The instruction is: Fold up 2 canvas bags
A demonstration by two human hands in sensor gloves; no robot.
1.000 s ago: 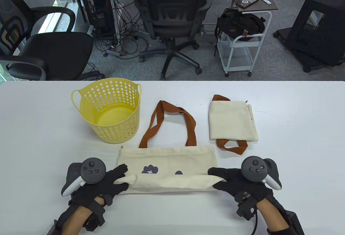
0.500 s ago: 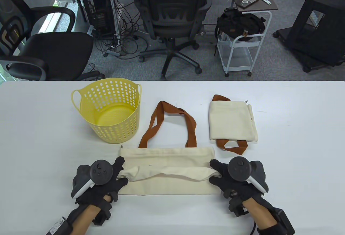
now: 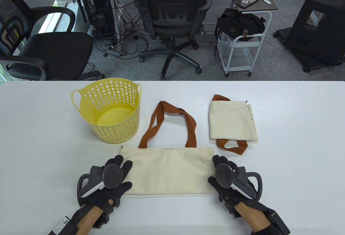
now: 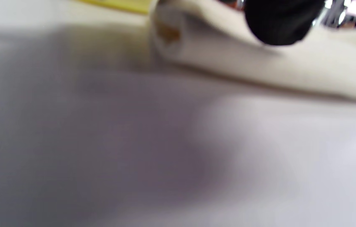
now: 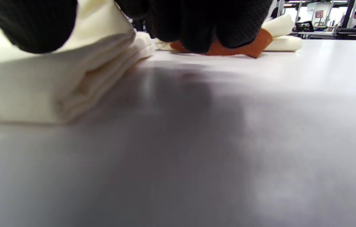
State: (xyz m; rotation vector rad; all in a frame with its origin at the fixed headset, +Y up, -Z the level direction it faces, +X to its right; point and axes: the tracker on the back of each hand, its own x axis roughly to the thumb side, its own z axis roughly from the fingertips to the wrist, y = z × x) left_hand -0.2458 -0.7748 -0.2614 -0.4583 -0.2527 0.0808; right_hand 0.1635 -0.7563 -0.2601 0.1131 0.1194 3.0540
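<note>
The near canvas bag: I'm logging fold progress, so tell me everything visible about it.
The near canvas bag is cream cloth, folded once into a flat, wide band at the table's front. Two brown strap handles loop out from its far edge. No print shows. The left hand rests on its left end, the right hand on its right end.

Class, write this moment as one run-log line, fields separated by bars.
left hand on near bag left edge | right hand on right edge | near bag folded lengthwise | far bag folded | basket empty
</note>
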